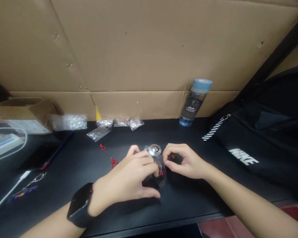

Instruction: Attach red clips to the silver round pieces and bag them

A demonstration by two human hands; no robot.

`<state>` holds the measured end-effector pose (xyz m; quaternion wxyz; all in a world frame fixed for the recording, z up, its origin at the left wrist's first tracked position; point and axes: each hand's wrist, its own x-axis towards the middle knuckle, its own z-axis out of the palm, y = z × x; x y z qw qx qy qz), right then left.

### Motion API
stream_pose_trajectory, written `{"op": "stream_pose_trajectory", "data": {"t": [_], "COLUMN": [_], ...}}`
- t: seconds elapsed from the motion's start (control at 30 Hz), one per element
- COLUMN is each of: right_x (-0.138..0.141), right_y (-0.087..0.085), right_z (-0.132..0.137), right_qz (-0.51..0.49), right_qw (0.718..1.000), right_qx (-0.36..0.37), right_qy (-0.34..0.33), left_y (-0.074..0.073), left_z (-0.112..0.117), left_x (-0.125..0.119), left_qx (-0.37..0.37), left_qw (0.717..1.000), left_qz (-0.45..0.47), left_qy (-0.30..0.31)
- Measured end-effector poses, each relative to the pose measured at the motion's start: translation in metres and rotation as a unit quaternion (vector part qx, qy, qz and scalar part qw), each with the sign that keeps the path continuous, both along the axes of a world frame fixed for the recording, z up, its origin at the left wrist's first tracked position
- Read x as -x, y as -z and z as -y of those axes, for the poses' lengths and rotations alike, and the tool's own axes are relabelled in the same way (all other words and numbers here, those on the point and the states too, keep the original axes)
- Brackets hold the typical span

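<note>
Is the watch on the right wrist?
No, the black watch is around the left wrist, and the right wrist is bare.

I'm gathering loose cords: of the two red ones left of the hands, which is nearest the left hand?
The lower red cord, close beside the left hand. The upper red cord lies farther off, nearer the clear packets.

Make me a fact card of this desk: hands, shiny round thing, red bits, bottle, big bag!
Left hand: fingers at a clear plastic bag; dark watch on wrist
Right hand: fingertips at that bag's right edge
Shiny disc: silver, between the hands
Red cords: lying left of the disc
Bottle: blue lid, back right
Big bag: black, says NIKE
</note>
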<state>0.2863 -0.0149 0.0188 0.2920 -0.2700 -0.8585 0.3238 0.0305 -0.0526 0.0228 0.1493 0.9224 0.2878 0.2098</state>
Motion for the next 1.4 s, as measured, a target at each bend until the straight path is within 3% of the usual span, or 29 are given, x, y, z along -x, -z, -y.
{"op": "stream_pose_trajectory", "data": {"t": [0.13, 0.37, 0.53, 0.7, 0.83, 0.93, 1.07, 1.2, 1.4], "right_x": [0.003, 0.003, 0.005, 0.009, 0.006, -0.002, -0.011, -0.011, -0.012], "right_y": [-0.004, -0.001, 0.000, -0.002, -0.002, -0.007, -0.014, -0.012, -0.007], "right_z": [0.005, 0.007, 0.013, 0.019, 0.015, 0.008, 0.002, 0.004, 0.007], "right_qz": [-0.055, -0.147, -0.185, -0.200, -0.191, -0.165, -0.085, -0.062, -0.063], "right_qw": [0.998, 0.983, 0.967, 0.962, 0.966, 0.978, 0.995, 0.996, 0.994], "right_qx": [0.016, 0.092, 0.157, 0.172, 0.158, 0.105, 0.039, 0.053, 0.028], "right_qy": [0.025, 0.060, 0.074, 0.074, 0.072, 0.069, 0.016, -0.034, -0.083], "left_y": [0.001, 0.004, 0.013, 0.014, 0.008, -0.001, -0.012, -0.015, -0.016], "left_z": [0.004, 0.010, 0.019, 0.023, 0.020, 0.014, 0.007, 0.005, 0.004], "left_x": [-0.005, -0.010, -0.021, -0.029, -0.026, -0.018, -0.005, 0.000, 0.006], "left_qx": [-0.045, -0.066, -0.103, -0.144, -0.156, -0.151, -0.180, -0.188, -0.142], "left_qw": [0.998, 0.996, 0.988, 0.975, 0.971, 0.971, 0.964, 0.965, 0.979], "left_qz": [0.037, 0.051, 0.092, 0.120, 0.125, 0.126, 0.138, 0.130, 0.094], "left_qy": [-0.031, -0.029, -0.074, -0.120, -0.129, -0.139, -0.143, -0.129, -0.116]}}
